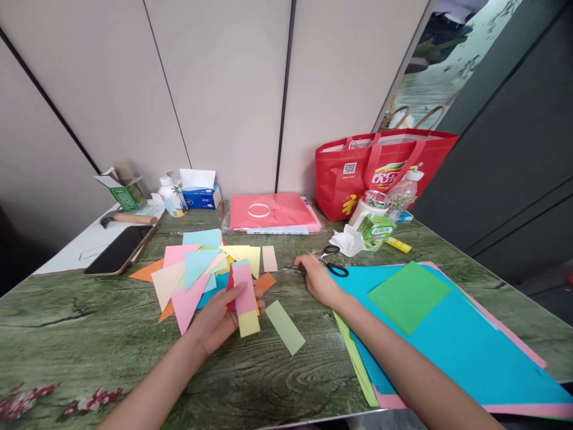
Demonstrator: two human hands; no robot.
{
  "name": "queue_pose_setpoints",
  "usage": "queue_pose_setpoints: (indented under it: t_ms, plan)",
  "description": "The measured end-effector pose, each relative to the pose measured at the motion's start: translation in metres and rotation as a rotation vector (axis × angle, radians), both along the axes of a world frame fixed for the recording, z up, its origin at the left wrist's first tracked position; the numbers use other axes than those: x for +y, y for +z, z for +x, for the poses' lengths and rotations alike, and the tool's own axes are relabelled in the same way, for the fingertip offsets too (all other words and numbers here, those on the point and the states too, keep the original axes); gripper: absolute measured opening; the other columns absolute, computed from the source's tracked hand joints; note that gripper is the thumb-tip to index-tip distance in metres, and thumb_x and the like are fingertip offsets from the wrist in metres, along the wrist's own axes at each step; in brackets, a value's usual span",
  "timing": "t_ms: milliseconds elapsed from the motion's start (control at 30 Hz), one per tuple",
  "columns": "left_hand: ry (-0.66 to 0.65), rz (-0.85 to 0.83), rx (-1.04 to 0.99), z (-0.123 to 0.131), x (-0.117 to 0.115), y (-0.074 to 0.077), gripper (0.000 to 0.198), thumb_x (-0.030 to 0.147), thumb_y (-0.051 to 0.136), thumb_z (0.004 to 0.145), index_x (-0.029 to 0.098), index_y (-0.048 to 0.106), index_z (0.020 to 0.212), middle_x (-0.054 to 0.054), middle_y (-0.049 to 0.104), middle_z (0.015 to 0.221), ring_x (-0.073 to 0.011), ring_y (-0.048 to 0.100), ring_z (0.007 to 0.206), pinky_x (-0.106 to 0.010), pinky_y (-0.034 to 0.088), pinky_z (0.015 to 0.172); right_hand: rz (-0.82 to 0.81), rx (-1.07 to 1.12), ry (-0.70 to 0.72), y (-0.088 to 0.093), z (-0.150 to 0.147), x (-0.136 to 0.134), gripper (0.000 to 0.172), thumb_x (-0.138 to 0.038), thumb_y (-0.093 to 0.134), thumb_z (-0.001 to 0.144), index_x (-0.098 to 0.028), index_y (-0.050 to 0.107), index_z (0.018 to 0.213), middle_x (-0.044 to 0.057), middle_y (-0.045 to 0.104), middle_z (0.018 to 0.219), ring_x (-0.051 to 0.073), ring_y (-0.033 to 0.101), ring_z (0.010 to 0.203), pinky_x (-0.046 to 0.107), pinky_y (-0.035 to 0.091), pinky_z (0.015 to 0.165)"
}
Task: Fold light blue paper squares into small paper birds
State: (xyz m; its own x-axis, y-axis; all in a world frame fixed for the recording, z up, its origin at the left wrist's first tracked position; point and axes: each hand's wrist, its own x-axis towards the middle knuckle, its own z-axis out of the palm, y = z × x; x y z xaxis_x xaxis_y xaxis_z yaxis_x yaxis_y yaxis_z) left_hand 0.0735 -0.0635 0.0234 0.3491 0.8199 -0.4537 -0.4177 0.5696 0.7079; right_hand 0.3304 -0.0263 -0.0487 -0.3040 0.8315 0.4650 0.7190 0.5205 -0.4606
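Observation:
My left hand (217,322) holds a small stack of paper strips (245,295), pink on top with yellow, red and blue beneath, just above the table. My right hand (317,279) rests palm down on the table, fingers close to black-handled scissors (333,263) without gripping them. A loose green strip (285,326) lies between my hands. A pile of coloured paper scraps (197,269) spreads out left of the held stack, and a pale pink strip (269,258) lies behind it.
Large blue sheets (447,346) with a green square (408,295) lie at the right. At the back: red bag (380,167), packaged red paper (273,212), tissue box (201,194), bottle (173,200), green carton (376,230). A phone (119,251) lies at the left.

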Motion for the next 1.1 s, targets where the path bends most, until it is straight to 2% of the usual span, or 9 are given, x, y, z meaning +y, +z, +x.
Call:
queue_pose_setpoints:
  t_ms: [133,333,733,933,1100]
  plan:
    - [-0.009,0.008,-0.032,-0.0008,0.0,-0.0015,0.014,0.019,0.061,0.082,0.007,0.064,0.089,-0.012,0.071,0.079,-0.0218,0.068,0.065,-0.034,0.053,0.068,0.019,0.017,-0.032,0.0,0.0006,-0.0004,0.044,0.006,0.033,0.055,-0.018,0.05,0.087,0.003,0.05,0.077,0.018,0.049,0.077,0.028,0.041,0.07]
    - [-0.025,0.022,-0.044,-0.0018,-0.0007,-0.0004,0.014,0.019,0.061,0.082,0.007,0.063,0.09,-0.012,0.071,0.079,-0.0214,0.068,0.066,-0.033,0.052,0.069,0.069,0.043,-0.136,-0.0042,0.0053,0.0017,0.041,0.006,0.033,0.057,-0.018,0.049,0.085,0.005,0.053,0.079,0.019,0.049,0.077,0.028,0.041,0.07]
    - [-0.018,0.012,-0.025,-0.0004,-0.001,0.001,0.016,0.019,0.062,0.082,0.007,0.062,0.092,-0.011,0.071,0.078,-0.0213,0.068,0.066,-0.032,0.053,0.067,0.062,-0.05,-0.152,-0.0088,-0.0004,-0.0034,0.032,0.006,0.035,0.063,-0.019,0.051,0.075,0.004,0.05,0.07,0.02,0.046,0.072,0.028,0.035,0.063]
    - [-0.022,0.026,-0.031,-0.0015,-0.0016,0.0004,0.015,0.019,0.062,0.082,0.008,0.063,0.092,-0.011,0.071,0.079,-0.021,0.068,0.067,-0.033,0.053,0.069,0.034,0.024,-0.142,-0.0075,-0.0031,-0.0051,0.028,0.005,0.036,0.063,-0.02,0.048,0.065,0.002,0.045,0.062,0.018,0.043,0.064,0.027,0.032,0.059]
    - [-0.025,0.028,-0.015,-0.0024,-0.0026,-0.0005,0.014,0.019,0.061,0.083,0.008,0.064,0.09,-0.012,0.071,0.08,-0.0214,0.068,0.069,-0.033,0.053,0.071,-0.026,0.177,-0.137,-0.0055,-0.0016,-0.0075,0.022,0.0,0.039,0.062,-0.021,0.042,0.059,-0.001,0.044,0.057,0.015,0.042,0.058,0.026,0.032,0.057]
